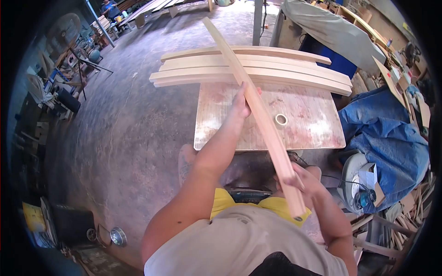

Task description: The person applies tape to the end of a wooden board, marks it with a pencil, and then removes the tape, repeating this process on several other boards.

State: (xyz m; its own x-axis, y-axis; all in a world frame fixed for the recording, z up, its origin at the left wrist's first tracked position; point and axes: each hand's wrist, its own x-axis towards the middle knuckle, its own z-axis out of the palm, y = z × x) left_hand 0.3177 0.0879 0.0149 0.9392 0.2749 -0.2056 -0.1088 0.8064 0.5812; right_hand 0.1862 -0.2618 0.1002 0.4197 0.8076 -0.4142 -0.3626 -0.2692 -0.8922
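Observation:
A long pale wooden plank point(260, 112) slants across the view, held up above a low worktable point(313, 119). My left hand point(242, 102) is closed around it near its middle, thumb on top. Lower down, close to my lap, my right hand point(300, 178) grips the near end with the fingers wrapped round the edge. On the far side of the table lie several similar wooden planks point(294, 73), side by side and reaching past both table edges. A small ring-shaped roll of tape point(281, 119) rests on the tabletop, right of the plank I hold.
A blue tarp point(386, 133) lies crumpled to the right, beside a light plastic stool point(352, 172) bearing a blue power tool point(364, 198). Wood scraps are heaped at lower right. A stand fan point(64, 32) is at left. Another person point(109, 8) sits far back.

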